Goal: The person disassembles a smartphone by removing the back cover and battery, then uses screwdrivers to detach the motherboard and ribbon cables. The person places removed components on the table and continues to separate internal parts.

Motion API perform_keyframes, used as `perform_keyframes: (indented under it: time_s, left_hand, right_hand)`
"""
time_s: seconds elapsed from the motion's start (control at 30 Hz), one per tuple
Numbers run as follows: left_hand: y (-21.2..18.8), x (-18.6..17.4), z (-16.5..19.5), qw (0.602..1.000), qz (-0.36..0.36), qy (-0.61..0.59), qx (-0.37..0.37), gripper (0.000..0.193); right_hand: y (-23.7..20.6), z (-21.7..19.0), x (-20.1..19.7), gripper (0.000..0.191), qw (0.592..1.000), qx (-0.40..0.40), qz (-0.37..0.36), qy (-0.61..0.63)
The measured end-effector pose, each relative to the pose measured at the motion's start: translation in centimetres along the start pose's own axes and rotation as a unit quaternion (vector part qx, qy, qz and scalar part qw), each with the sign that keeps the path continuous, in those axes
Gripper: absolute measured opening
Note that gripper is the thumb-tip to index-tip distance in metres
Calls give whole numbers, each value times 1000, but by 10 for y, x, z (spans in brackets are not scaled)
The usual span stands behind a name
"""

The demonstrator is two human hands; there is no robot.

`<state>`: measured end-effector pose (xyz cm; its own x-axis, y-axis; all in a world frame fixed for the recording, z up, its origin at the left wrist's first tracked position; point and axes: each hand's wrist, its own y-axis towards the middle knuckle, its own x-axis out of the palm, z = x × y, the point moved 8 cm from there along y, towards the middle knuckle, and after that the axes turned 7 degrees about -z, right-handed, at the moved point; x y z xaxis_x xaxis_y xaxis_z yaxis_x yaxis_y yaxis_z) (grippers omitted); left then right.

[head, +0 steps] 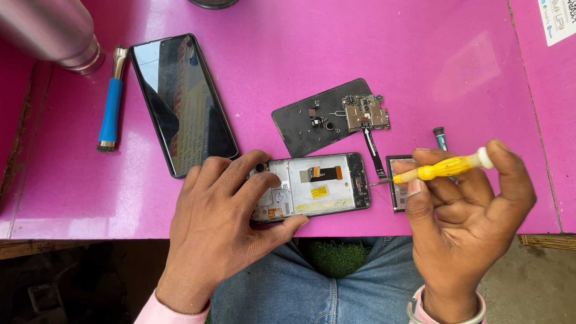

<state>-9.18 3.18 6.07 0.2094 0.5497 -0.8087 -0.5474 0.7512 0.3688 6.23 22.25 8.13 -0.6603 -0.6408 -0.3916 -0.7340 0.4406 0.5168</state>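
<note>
Denim-clad knees point(334, 291) sit closest to my lens, below the table edge. Working from largest to smallest, I note the pink table point(343, 55), then a steel bottle point(41, 22) at the far left corner and an intact black phone point(183, 104) lying screen-up beside a blue-handled brush point(111, 108).

Left hand point(225, 224): fingers spread and pressed down, pinning the left end of the opened phone frame point(316, 185), which lies flat at the near table edge, between both hands. It clamps rather than grasps.

Right hand point(468, 206): closed around a yellow screwdriver point(444, 167), index finger capping the white end, thumb and fingers curled on the handle. Its tip point(373, 181) meets the right end of the frame.

Behind the frame I record a dark back cover point(308, 121), a detached circuit board point(365, 112) with a ribbon cable point(372, 152), and a small dark module point(399, 185), partly hidden by the right hand. A green-tipped tool point(439, 136) lies just beyond.

My judgement: the driver should stay square to the screw head, with light capping pressure and the frame held firmly to prevent slipping onto the nearby flex connector point(322, 174).
</note>
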Motion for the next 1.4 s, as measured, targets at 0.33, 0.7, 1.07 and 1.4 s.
perform_keyframes:
  time_s: [0.33,0.7,1.07,1.4]
  left_hand:
    - [0,1,0,1000,-3,-6,-5,54]
    - [1,0,0,1000,-2,-5,-2,54]
    - [0,3,-1,1000,-5,-6,-3,55]
    - [0,1,0,1000,0,-9,3,54]
  right_hand:
    - [5,27,-17,74,994,105,20,-25]
    - [9,27,17,91,956,233,-45,-173]
    - [16,15,24,73,957,146,-86,-236]
    - [70,18,59,71,970,56,-112,-210]
